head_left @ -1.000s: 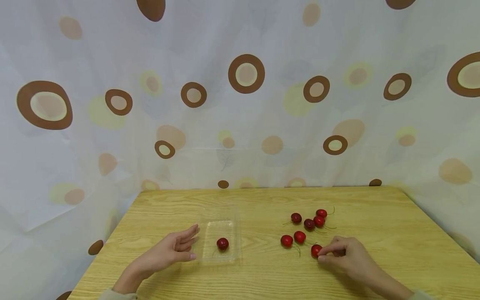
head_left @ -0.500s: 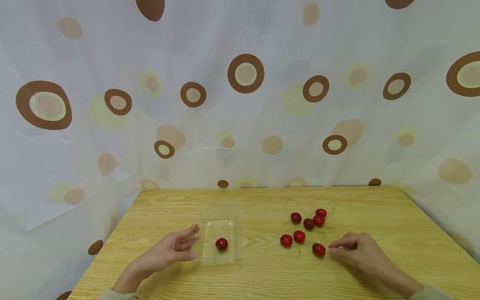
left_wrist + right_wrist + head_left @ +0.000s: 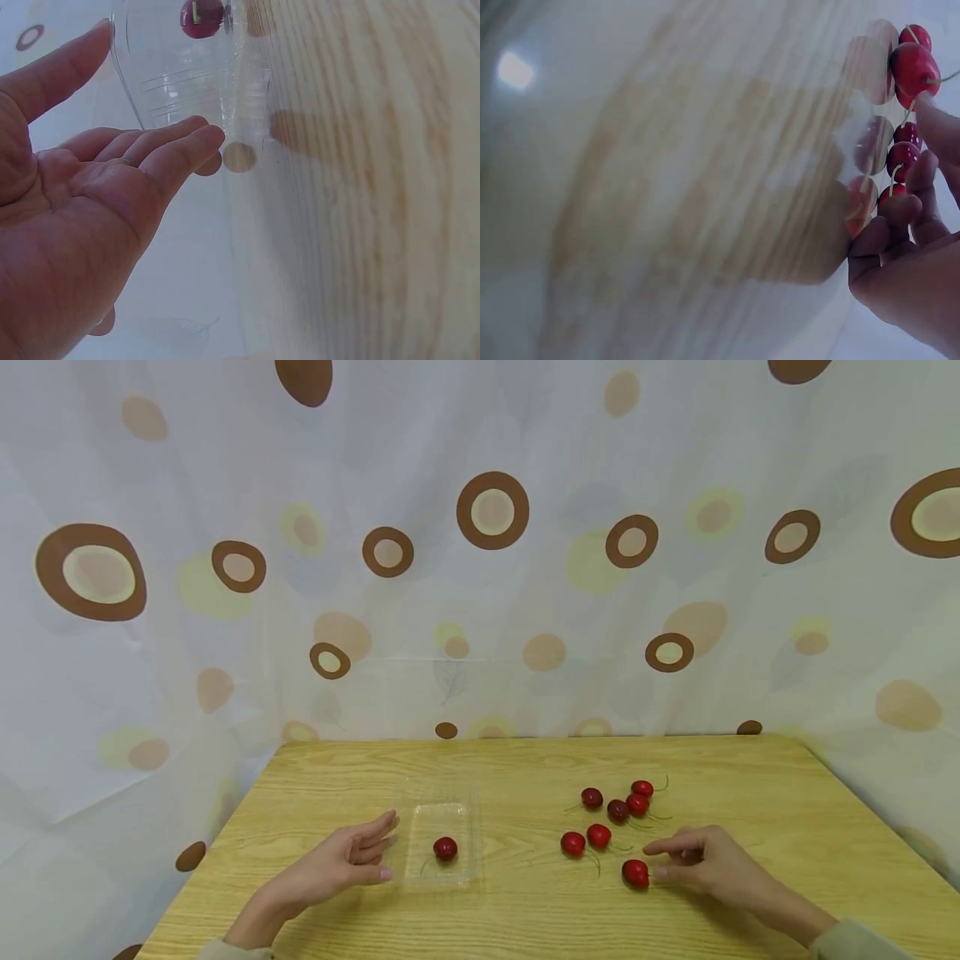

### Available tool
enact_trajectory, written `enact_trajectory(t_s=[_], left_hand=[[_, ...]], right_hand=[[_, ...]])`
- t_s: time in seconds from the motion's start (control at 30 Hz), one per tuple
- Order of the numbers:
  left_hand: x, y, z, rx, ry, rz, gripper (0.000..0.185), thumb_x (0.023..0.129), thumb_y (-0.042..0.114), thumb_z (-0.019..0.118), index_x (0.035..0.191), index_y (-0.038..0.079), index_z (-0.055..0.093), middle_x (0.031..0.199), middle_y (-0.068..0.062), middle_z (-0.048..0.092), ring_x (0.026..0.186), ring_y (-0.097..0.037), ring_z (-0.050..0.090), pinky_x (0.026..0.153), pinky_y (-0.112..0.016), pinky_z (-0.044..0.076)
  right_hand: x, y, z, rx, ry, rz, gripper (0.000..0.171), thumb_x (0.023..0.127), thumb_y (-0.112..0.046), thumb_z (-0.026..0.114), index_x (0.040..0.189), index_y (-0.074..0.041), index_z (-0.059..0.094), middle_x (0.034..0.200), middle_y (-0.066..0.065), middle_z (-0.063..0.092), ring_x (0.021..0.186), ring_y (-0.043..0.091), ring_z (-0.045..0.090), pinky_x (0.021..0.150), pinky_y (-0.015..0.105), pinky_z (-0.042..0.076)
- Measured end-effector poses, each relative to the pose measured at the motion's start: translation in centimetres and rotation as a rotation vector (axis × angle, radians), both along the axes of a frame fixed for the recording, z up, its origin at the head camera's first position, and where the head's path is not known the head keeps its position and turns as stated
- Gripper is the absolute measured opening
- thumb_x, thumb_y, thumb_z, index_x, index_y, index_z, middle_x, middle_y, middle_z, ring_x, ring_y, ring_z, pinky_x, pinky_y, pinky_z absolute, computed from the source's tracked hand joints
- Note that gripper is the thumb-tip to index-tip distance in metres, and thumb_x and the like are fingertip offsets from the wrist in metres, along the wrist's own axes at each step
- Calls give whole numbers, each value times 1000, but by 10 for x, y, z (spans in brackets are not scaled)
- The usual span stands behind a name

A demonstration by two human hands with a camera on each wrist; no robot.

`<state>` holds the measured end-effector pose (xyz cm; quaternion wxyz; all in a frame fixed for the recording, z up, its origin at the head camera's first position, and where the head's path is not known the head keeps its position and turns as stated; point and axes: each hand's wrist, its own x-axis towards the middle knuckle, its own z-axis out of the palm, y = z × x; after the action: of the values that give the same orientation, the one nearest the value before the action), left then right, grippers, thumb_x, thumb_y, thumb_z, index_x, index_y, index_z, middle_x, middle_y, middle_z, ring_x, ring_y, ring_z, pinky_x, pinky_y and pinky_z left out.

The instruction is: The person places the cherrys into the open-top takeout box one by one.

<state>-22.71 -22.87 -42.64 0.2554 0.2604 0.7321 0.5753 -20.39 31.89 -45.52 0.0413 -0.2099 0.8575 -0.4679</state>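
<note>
A clear plastic box point(image 3: 416, 828) on the table holds one dark red cherry point(image 3: 445, 849) with a thin stem. My left hand point(image 3: 339, 863) is beside the box's left side, fingers extended and thumb apart. In the left wrist view, the thumb tip overlaps the edge of the clear box point(image 3: 169, 82). On the right, my right hand point(image 3: 712, 868) is at a red cherry point(image 3: 635, 874) on the table, its thumb tip right by the stem end and its index finger raised apart. The right wrist view also shows a gap between thumb and fingers near that cherry point(image 3: 913, 69).
Several more cherries with stems lie right of the middle, among them a bright red cherry point(image 3: 573, 844) and a dark cherry point(image 3: 592, 798). The wooden table point(image 3: 517, 918) ends at a patterned curtain point(image 3: 525, 593) behind and at both sides.
My right hand pinched the nearest cherry, then drew back to its stem side; now its thumb and index finger are apart. That cherry has shifted slightly nearer. My left hand has stayed still.
</note>
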Motion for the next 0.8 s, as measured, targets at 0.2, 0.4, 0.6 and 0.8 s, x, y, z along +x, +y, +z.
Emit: enact_trajectory(t_s=[0.2,0.4,0.6,0.8], left_hand=[[1,1,-1,9,-6,-2,83,107,7,62,164,-8,4,169,-32,1,154,-52,12,110,-30,45],[1,0,2,13,2,-7,83,107,6,62,164,-9,3,169,-33,0,153,-53,11,110,-30,46],[0,1,1,17,-10,-3,84,106,5,62,164,-9,3,169,-32,0,154,-52,11,109,-30,47],[-1,0,-1,17,-7,-4,84,106,5,62,164,-9,3,169,-33,0,153,-53,10,109,-31,47]], right_hand=[[5,-2,1,-28,-95,26,42,90,-6,83,125,13,71,95,7,72,75,10,59,65,25,51],[5,-13,5,25,-93,-22,46,91,-15,85,128,8,72,107,10,76,77,8,57,67,24,50],[0,-19,5,5,-81,48,37,93,-9,81,126,6,74,84,0,66,66,5,46,55,23,41],[-5,-15,6,-26,-139,84,43,91,8,69,133,9,68,98,8,71,72,8,54,56,22,44]])
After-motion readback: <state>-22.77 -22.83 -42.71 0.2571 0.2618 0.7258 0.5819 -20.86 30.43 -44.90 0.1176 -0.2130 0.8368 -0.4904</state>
